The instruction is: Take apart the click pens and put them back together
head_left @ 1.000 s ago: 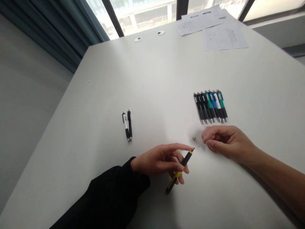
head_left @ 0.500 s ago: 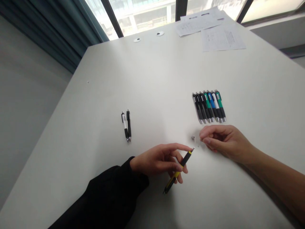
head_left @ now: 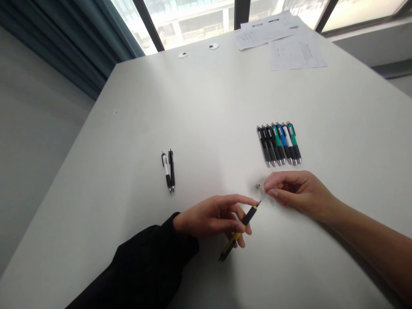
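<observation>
My left hand (head_left: 222, 219) is closed around a black and yellow pen (head_left: 240, 231), which slants with its clicker end toward me. The pen's front end lacks its metal cone, and a thin refill point sticks out beside my index fingertip. A small metal pen tip (head_left: 257, 186) rests on the white table, just left of my right hand (head_left: 292, 191). The fingers of that hand are pinched together; whatever may be between them is too small to make out.
Beyond my right hand lies a row of several pens (head_left: 279, 143) in black, green, blue and white. A white pen (head_left: 166, 169) and a black pen (head_left: 172, 169) lie at left. Paper sheets (head_left: 296, 51) and two cable-hole covers (head_left: 213, 46) are near the window.
My right hand has shifted slightly left, closer to the small metal tip and the pen. My left hand keeps its grip. The whole view has moved a little.
</observation>
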Demonstrator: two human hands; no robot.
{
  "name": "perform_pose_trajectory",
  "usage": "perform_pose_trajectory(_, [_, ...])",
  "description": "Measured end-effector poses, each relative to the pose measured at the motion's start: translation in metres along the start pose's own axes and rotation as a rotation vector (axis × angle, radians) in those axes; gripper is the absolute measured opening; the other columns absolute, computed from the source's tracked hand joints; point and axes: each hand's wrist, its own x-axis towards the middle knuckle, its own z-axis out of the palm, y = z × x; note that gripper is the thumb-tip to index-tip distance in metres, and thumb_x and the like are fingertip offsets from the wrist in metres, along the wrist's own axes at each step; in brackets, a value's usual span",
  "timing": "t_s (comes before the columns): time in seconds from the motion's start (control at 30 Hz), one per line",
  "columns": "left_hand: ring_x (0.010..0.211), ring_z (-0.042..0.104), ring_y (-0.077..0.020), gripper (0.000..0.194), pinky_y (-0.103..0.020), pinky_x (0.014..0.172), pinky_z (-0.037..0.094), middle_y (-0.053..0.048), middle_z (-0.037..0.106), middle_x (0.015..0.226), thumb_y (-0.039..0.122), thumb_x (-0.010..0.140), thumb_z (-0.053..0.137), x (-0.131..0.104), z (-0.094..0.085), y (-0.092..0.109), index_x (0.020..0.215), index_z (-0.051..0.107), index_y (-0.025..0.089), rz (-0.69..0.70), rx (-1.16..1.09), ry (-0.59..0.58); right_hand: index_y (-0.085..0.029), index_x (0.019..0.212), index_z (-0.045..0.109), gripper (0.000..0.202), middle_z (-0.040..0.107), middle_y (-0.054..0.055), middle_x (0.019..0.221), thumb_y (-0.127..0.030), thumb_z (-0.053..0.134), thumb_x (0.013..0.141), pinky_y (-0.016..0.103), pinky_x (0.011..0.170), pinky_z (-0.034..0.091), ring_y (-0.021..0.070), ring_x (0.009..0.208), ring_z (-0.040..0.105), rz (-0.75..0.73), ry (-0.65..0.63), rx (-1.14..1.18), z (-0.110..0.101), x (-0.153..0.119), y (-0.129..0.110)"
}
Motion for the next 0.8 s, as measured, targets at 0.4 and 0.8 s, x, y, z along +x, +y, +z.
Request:
perform_pose_trajectory(0.4, [0.075,0.076,-0.0185,0.049,-0.026,0.065,0.061,-0.01,0.073,0.097,0.029,0.088,0.076,0.0024,-0.0023,-0.0077,0.132,0.06,0.019,0.028,0.017,-0.021,-0.015,0.089,0.072,0.026,0.061,0.004,0.075,-0.042,0.072,0.09,0.027,0.06,0.046,0.0147,0.069,0.055,-0.047,-0.219,-0.054,0.0039,-0.0026,-0.0003])
perform_pose_trajectory(0.8, [0.073,0.075,-0.0167,0.038,-0.025,0.066,0.06,-0.01,0.073,0.095,0.03,0.09,0.074,0.0018,-0.0003,-0.0017,0.124,0.063,0.015,0.037,0.086,-0.025,-0.021,0.116,0.064,0.028,0.056,0.002,0.085,-0.03,0.071,0.091,0.025,0.053,0.04,0.0115,0.061,0.047,-0.294,-0.104,-0.375,0.0019,-0.0043,0.0014])
